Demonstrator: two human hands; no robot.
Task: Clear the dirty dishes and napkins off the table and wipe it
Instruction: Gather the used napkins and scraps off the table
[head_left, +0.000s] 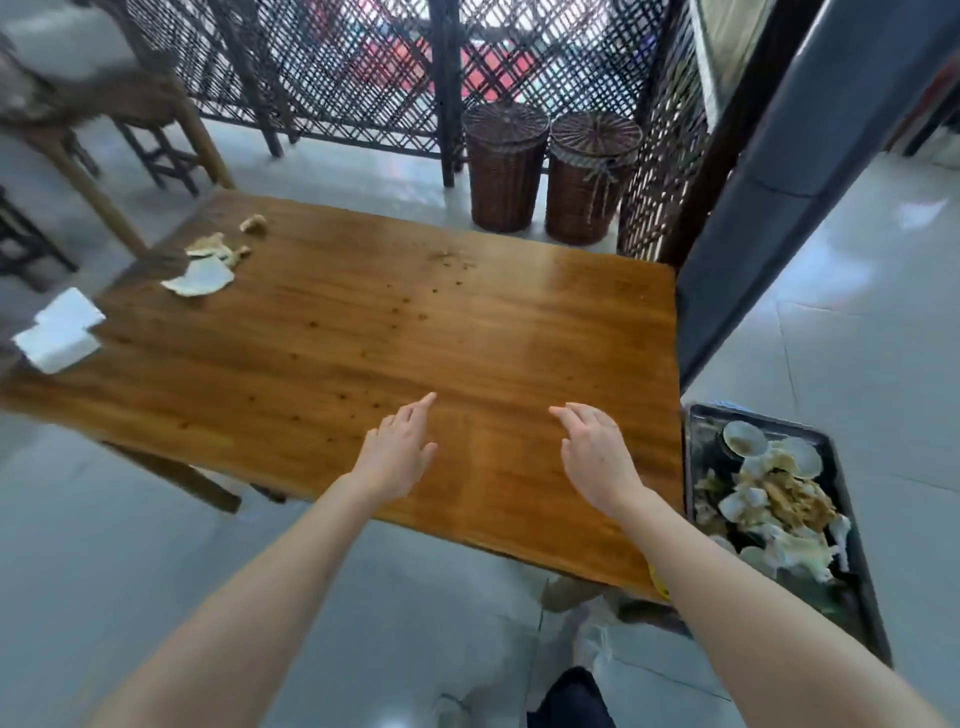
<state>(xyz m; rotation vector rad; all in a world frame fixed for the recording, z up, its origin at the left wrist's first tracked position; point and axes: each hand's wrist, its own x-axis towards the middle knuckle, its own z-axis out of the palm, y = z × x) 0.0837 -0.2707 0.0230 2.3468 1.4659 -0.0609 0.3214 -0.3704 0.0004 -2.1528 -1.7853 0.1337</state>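
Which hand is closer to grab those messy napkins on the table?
Likely the left hand: the napkins lie far to the left, on its side; the right hand hovers farther right. Both are open and empty.

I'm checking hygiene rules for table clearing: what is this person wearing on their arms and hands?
Nothing that shows: the left hand and right hand are ungloved, and no sleeves, watch, bracelet or ring are in view on either arm.
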